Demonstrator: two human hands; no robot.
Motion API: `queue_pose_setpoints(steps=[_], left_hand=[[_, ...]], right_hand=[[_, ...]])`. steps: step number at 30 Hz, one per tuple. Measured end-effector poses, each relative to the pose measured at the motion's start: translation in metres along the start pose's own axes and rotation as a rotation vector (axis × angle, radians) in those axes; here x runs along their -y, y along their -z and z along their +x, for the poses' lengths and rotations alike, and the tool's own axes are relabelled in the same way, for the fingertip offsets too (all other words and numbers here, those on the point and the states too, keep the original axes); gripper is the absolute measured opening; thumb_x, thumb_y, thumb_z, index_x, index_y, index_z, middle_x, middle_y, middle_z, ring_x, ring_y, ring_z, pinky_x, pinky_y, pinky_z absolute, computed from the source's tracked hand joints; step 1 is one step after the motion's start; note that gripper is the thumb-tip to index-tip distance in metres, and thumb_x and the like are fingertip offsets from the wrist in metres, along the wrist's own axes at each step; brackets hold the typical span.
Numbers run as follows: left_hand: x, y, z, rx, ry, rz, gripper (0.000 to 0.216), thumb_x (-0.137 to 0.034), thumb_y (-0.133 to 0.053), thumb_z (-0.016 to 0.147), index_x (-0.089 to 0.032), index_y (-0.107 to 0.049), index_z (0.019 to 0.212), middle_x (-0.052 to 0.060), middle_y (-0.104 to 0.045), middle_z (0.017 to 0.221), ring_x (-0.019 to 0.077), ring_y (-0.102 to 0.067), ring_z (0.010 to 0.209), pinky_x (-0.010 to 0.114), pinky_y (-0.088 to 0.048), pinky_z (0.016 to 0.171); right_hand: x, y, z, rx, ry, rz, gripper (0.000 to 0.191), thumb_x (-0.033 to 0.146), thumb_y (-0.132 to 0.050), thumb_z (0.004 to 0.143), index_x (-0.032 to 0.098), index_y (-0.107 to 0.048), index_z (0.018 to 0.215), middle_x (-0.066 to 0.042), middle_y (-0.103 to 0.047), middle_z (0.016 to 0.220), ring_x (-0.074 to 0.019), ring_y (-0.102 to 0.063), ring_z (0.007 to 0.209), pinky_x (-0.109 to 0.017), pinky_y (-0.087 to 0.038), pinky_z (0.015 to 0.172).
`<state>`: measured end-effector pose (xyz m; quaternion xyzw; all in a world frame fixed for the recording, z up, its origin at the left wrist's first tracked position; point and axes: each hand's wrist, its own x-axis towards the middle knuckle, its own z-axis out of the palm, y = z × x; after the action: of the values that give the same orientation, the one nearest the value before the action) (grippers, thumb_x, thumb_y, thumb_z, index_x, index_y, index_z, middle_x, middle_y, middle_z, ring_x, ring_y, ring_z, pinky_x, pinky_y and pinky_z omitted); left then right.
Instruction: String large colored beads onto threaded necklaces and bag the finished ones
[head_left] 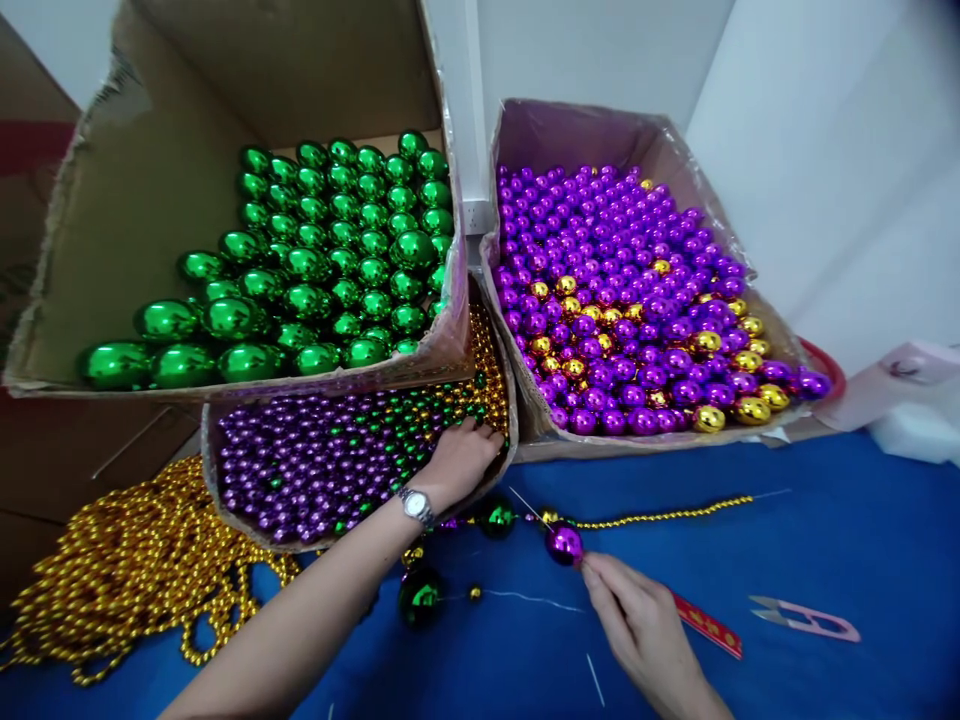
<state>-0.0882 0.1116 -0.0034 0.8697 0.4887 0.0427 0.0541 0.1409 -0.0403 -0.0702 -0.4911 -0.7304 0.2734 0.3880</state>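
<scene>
My left hand point(466, 458), wearing a wristwatch point(415, 505), reaches into the low box of small beads point(300, 460). Its bent fingers are slightly apart among the gold and green beads at the right end; their tips are partly hidden. My right hand point(641, 625) pinches the near side of a shiny purple bead point(564, 544) above the blue table. A thin needle point(529, 505) sticks out of this bead toward the upper left. Close by lie a strand of small gold beads point(667, 515), large green beads point(420, 597) and a loose-looking gold bead point(475, 593) on clear thread.
Above the low box stands a carton of large green beads point(307, 265). A carton of purple and gold beads point(615, 300) is at the back right. Gold bead strands point(142, 570) pile up at left. Thread snips point(806, 617) and a red strip point(709, 627) lie at right.
</scene>
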Motion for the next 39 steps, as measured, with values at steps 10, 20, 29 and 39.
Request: queue_pose_setpoints(steps=[10,20,29,39], left_hand=[[0.000,-0.001,-0.008,-0.192,0.133,-0.520,0.026,-0.021,-0.043,0.089,-0.015,-0.056,0.111,0.012,-0.065,0.104,0.0205,-0.062,0.093,0.034,-0.050,0.081],[-0.031,0.004,-0.034,-0.072,0.405,-1.870,0.021,-0.023,-0.063,0.080,-0.015,-0.064,0.100,0.007,-0.068,0.090,0.0125,-0.065,0.077,0.025,-0.052,0.072],[-0.041,0.008,-0.035,-0.021,0.389,-1.878,0.021,-0.024,-0.062,0.081,-0.014,-0.064,0.099,0.007,-0.066,0.089,0.0131,-0.063,0.076,0.027,-0.051,0.073],[-0.062,0.050,-0.015,-0.208,0.096,-1.449,0.027,-0.031,-0.056,0.086,-0.016,-0.061,0.107,0.010,-0.065,0.107,0.0211,-0.062,0.096,0.033,-0.052,0.080]], right_hand=[[0.004,0.002,0.001,-0.037,-0.002,-0.014,0.019,0.022,-0.041,0.095,0.022,-0.060,0.096,-0.003,-0.062,0.079,-0.0159,-0.061,0.070,-0.024,-0.047,0.067],[0.010,0.001,0.008,-0.074,-0.017,-0.091,0.021,0.025,-0.039,0.095,0.021,-0.058,0.086,-0.004,-0.062,0.074,-0.0175,-0.063,0.070,-0.025,-0.049,0.067],[0.005,-0.001,0.005,-0.051,-0.037,-0.097,0.022,0.025,-0.038,0.096,0.020,-0.059,0.091,-0.004,-0.062,0.073,-0.0169,-0.062,0.066,-0.024,-0.048,0.064],[0.008,0.002,0.011,-0.161,-0.036,0.043,0.023,0.024,-0.038,0.096,0.020,-0.061,0.094,-0.004,-0.065,0.079,-0.0147,-0.062,0.068,-0.020,-0.045,0.063]])
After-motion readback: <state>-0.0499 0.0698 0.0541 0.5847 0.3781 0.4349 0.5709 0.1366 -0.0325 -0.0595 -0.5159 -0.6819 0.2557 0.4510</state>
